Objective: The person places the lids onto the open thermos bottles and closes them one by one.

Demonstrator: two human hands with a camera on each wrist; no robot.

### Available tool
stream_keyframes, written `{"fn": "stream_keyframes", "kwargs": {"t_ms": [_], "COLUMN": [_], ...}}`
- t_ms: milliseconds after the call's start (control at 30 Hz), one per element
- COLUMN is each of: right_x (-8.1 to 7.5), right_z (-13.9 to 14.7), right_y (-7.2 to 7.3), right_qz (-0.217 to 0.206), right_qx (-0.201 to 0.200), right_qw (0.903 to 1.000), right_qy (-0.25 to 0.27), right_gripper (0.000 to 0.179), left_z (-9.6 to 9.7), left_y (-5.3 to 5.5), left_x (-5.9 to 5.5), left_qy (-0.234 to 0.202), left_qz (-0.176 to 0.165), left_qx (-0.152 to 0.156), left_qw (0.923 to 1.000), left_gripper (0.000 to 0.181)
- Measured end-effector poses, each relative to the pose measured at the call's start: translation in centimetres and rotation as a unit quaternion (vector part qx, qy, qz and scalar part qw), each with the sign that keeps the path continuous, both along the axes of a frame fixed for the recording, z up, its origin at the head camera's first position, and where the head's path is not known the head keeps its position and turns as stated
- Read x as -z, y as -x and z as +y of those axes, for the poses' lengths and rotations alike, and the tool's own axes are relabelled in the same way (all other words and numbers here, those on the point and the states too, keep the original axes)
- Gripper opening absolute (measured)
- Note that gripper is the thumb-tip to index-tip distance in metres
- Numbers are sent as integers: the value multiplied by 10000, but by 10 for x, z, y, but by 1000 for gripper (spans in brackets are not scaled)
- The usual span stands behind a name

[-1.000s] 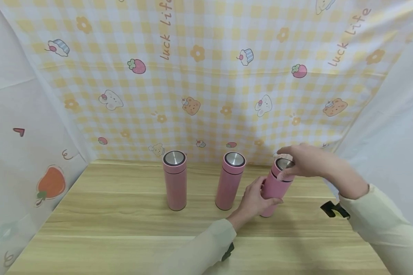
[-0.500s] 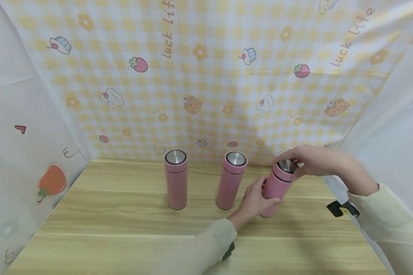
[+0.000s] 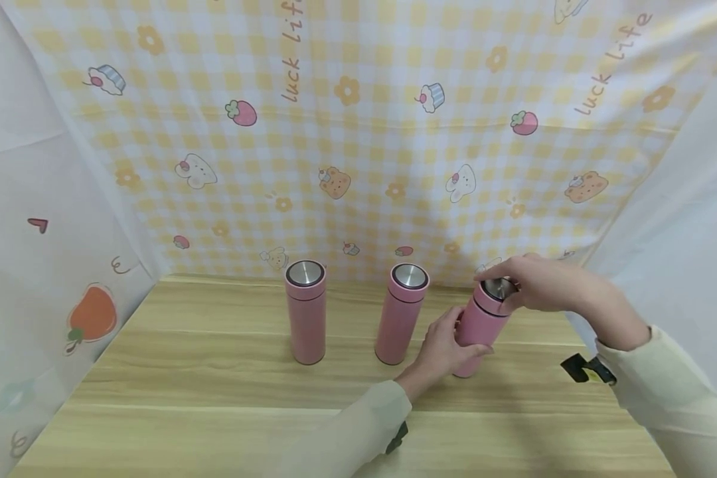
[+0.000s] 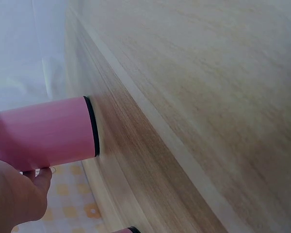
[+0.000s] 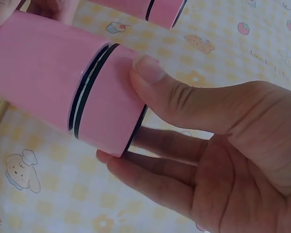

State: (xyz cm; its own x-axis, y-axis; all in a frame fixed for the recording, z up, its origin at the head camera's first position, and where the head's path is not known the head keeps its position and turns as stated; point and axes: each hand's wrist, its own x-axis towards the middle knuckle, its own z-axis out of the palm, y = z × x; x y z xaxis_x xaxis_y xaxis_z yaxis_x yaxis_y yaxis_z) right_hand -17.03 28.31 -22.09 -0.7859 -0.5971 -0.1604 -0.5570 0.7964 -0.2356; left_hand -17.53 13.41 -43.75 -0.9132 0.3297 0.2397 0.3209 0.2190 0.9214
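Note:
A pink thermos flask (image 3: 481,328) stands at the right of the table. My left hand (image 3: 441,346) grips its body from the left, fingers behind and thumb across the front. From above, my right hand (image 3: 546,284) holds its lid (image 5: 111,97), with the thumb on the near side and fingers round the far side. A thin light line shows between dark bands at the seam under the lid. In the left wrist view the flask's dark base rim sits at the tabletop. Two similar thermos flasks, a middle one (image 3: 399,318) and a left one (image 3: 307,318), stand upright with lids on.
The wood-grain table (image 3: 203,372) meets a yellow checked cloth (image 3: 388,146) hanging close behind the flasks. White cloth walls (image 3: 30,179) close off both sides. The middle flask stands just left of my left hand.
My right hand has twisted on the lid, its thumb and wrist swinging right and then slightly back left. The left hand keeps its grip, and the other two flasks stay put.

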Motion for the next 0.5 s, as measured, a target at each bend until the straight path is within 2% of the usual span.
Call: {"fn": "stream_keyframes", "kwargs": {"t_ms": [167, 500], "right_x": [0, 2], "right_z": [-4, -9], "right_y": [-3, -3], "right_qz": [17, 139], "right_qx": [358, 596], "right_qw": [9992, 9975], "right_qy": [-169, -347], "right_gripper": [51, 48], "left_z": [0, 0], "left_y": [-2, -2], "left_x": [-2, -2], "left_qy": [24, 33], "left_qz": [-4, -20], "left_qx": [-40, -68], "left_qw": [10000, 10000], "left_gripper": [68, 67]}}
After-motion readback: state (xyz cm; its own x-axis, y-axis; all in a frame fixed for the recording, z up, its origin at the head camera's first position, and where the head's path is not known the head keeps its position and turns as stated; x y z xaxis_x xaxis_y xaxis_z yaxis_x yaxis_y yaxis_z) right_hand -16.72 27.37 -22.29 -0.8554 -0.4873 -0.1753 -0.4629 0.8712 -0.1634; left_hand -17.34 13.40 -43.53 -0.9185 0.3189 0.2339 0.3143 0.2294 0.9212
